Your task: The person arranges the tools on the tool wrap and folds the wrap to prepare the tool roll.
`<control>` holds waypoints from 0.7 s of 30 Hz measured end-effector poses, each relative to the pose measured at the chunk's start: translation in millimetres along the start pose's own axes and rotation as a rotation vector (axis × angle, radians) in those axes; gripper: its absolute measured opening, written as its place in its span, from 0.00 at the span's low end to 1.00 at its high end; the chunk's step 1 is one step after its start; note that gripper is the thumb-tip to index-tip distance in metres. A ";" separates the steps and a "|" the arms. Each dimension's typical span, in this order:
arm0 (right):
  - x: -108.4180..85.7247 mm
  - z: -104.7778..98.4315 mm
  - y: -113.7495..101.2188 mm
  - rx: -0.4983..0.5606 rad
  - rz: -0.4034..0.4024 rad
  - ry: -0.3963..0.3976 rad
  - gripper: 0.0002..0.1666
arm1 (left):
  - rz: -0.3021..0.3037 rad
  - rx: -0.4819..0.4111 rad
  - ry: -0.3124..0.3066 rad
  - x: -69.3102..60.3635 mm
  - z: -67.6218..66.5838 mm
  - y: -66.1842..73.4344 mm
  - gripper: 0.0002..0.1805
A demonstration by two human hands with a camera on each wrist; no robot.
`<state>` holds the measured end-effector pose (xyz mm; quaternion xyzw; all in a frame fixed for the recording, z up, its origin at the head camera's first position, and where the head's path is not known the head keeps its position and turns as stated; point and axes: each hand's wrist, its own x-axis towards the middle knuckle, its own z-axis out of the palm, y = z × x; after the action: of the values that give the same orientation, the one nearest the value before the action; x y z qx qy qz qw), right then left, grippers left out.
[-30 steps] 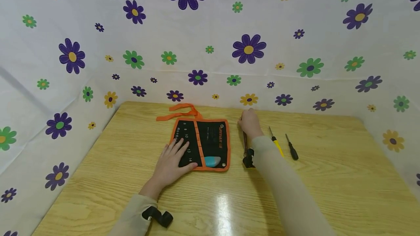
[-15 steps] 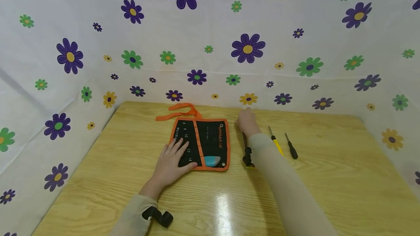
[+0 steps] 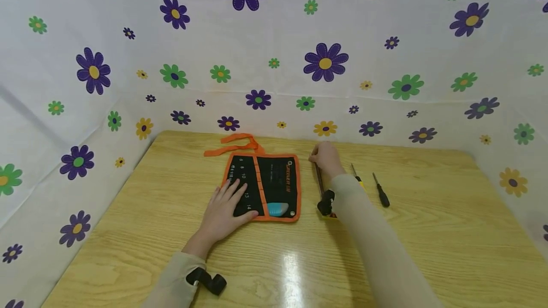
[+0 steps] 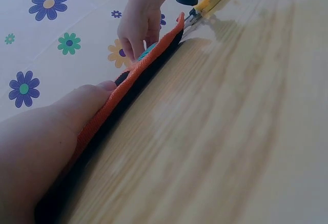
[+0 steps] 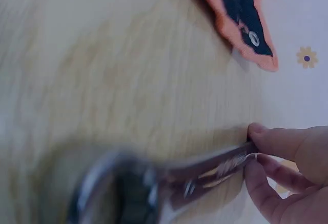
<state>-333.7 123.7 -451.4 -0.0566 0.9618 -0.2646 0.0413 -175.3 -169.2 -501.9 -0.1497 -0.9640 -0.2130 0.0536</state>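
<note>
Closest to me, two sleeved arms reach over the wooden table [image 3: 257, 270], each with a small black camera at the wrist. The left hand [image 3: 222, 215] lies flat, fingers spread, pressing on the numbered left half of an orange-edged black tool pouch [image 3: 278, 175], which lies open with a blue-and-grey item [image 3: 277, 209] in its near right corner. Something yellow peeks out under the right wrist, mostly hidden. To the right of the pouch, the right hand [image 3: 327, 158] pinches the far end of a metal wrench [image 3: 319, 182] between thumb and fingers. Beyond that forearm lie a black screwdriver [image 3: 382, 196] and a yellow-handled one [image 3: 357, 177]. Orange ties [image 3: 239, 145] trail behind the pouch, before a flowered cloth [image 3: 274, 32].
</note>
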 end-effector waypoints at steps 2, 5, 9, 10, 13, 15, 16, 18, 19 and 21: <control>3.9 1.8 -0.8 -0.097 -0.020 0.003 0.08 | -0.001 -0.003 -0.003 0.2 -0.1 -0.3 0.49; 9.4 6.6 -1.7 -0.239 -0.060 0.004 0.12 | -0.006 -0.001 -0.011 0.0 -0.5 0.1 0.49; 10.0 8.6 -3.3 -0.230 -0.072 0.017 0.23 | -0.011 0.000 -0.024 -0.3 -0.2 1.3 0.49; 8.8 7.5 -3.8 -0.181 -0.070 0.028 0.26 | -0.009 -0.001 -0.023 -0.4 -0.2 1.5 0.49; 4.1 1.2 -4.9 0.035 -0.075 0.067 0.25 | -0.012 -0.004 -0.024 -0.6 -0.8 2.6 0.49; -0.9 -5.1 -5.7 0.170 -0.072 0.091 0.18 | -0.015 -0.001 -0.024 -0.5 -1.0 2.7 0.49; -3.7 -8.5 -6.0 0.228 -0.068 0.097 0.14 | -0.012 0.001 -0.021 -0.5 -1.1 2.7 0.49; -9.3 -14.5 -6.4 0.337 -0.043 0.112 0.06 | -0.012 -0.001 -0.019 -0.3 -1.3 2.6 0.49; -12.0 -17.1 -6.5 0.382 -0.026 0.121 0.08 | -0.011 -0.003 -0.016 -0.3 -1.3 2.4 0.49; -15.6 -20.8 -6.0 0.456 0.000 0.133 0.15 | -0.007 -0.004 -0.010 -0.3 -1.4 2.0 0.49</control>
<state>-320.0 131.1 -429.8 -0.0283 0.8777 -0.4783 -0.0104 -174.4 -168.2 -499.9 -0.1473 -0.9644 -0.2145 0.0477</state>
